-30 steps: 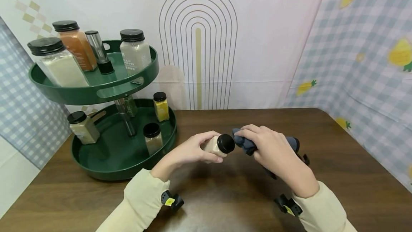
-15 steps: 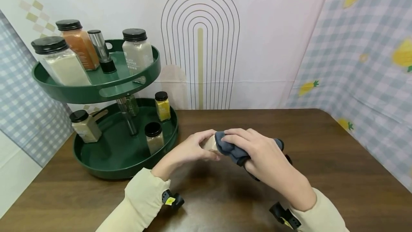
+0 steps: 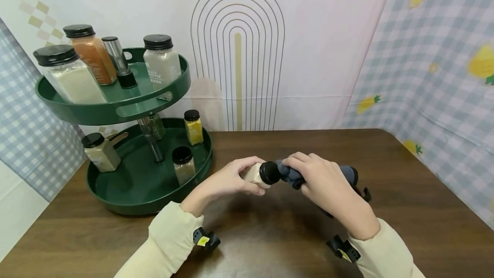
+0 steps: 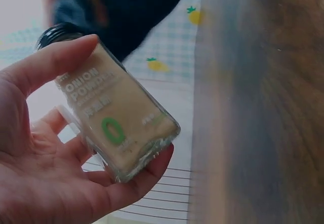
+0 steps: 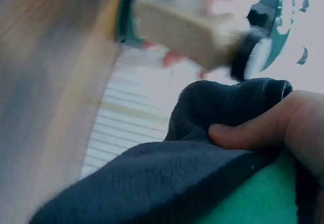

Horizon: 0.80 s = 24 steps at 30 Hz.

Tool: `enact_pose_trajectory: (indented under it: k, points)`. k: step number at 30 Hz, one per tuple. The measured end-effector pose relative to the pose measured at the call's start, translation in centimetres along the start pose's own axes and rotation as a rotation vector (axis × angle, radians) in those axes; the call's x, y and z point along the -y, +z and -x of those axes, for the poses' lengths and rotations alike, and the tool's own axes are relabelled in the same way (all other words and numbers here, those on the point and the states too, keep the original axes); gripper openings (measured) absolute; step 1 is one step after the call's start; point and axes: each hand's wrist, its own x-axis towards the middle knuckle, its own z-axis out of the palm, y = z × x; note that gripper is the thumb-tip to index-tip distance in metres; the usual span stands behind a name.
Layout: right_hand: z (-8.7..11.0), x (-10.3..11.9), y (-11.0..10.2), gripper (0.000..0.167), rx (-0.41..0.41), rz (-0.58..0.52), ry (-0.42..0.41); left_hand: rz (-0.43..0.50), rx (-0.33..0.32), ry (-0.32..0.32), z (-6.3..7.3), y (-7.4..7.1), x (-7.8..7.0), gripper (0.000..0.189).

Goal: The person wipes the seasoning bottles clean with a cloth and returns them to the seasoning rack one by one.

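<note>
My left hand point(image 3: 235, 178) grips a small square glass jar of onion powder point(image 4: 121, 113), tilted so its black lid point(image 3: 269, 172) points right. In the left wrist view the thumb lies across the label and the fingers curl under the base. A bunched dark blue-grey cloth point(image 5: 202, 148) is held in my right hand point(image 3: 320, 179), its thumb pressing into the folds. The cloth is right beside the lid; whether they touch I cannot tell. Part of a green surface shows below the cloth in the right wrist view.
At the left stands a two-tier green rack point(image 3: 154, 200). Its upper tray point(image 3: 96, 114) bears several large jars and a silver cylinder point(image 3: 118, 61); smaller jars, one yellow point(image 3: 194, 128), stand in the lower tray. Beneath is a brown wooden table point(image 3: 293, 243).
Half a second ago the cloth covered the jar's lid; my right hand has since drawn it back to the right, uncovering the lid. The left hand and jar have barely moved.
</note>
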Motion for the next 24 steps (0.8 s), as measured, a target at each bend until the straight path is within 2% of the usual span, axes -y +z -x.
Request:
enact_pose_trajectory:
  k: [3,6,10,14,18,24]
  points:
    - [0.1,0.0,-0.2,0.048,0.025,0.009,0.045,0.005,-0.015,-0.013,0.0,0.0,0.0,0.050]
    - [0.1,0.2,-0.7,0.048,-0.066,-0.032,0.056,-0.021,-0.028,-0.032,-0.1,0.1,0.0,0.050]
    - [0.2,0.9,-1.5,0.048,-0.199,-0.108,-0.017,-0.051,-0.046,-0.052,-0.2,0.2,0.0,0.050]
    - [0.2,1.7,-1.7,0.052,-0.265,-0.164,-0.119,-0.071,-0.054,-0.073,-0.1,0.1,0.0,0.048]
    - [0.3,2.2,-1.4,0.055,-0.260,-0.173,-0.155,-0.106,-0.052,-0.055,-0.1,0.1,-0.1,0.049]
    - [0.2,1.8,-0.7,0.058,-0.193,-0.175,-0.104,-0.201,-0.066,0.008,-0.1,0.4,-0.3,0.054]
